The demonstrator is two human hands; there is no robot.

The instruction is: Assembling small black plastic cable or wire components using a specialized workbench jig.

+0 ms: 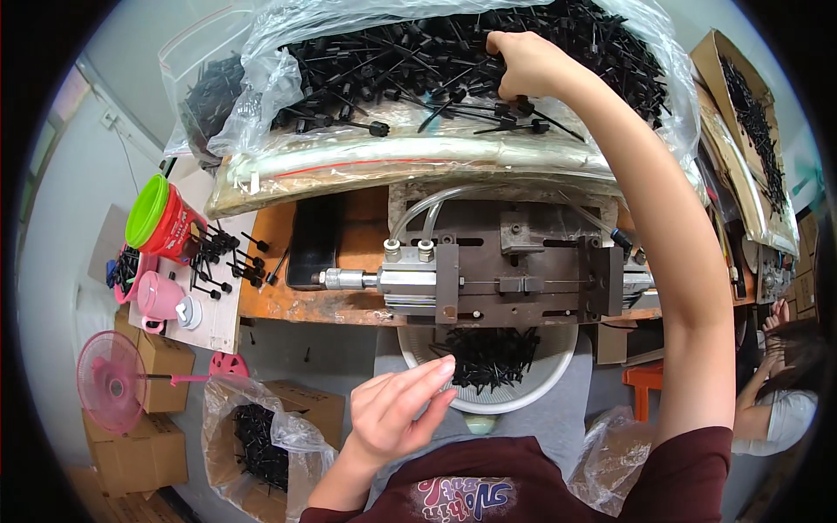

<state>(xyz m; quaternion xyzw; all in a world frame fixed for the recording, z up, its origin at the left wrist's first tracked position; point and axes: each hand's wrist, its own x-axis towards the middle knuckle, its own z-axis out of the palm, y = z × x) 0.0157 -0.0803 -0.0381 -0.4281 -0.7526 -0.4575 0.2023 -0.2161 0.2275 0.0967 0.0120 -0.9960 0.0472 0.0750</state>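
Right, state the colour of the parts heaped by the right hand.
The parts are black; the head view shows this best.

Pale wall [57,227] at left — grey floor [318,366] — worn orange workbench [261,302].

Bright, even indoor light, soft shadow below metal fixture [519,284]. Glare on clear plastic bag [261,91] above fixture; highlights on fixture's silver cylinder [410,283]. Black parts [384,65] above fixture merge, low detail. Fisheye bends wall [52,227] far left of fixture; black rim all around.
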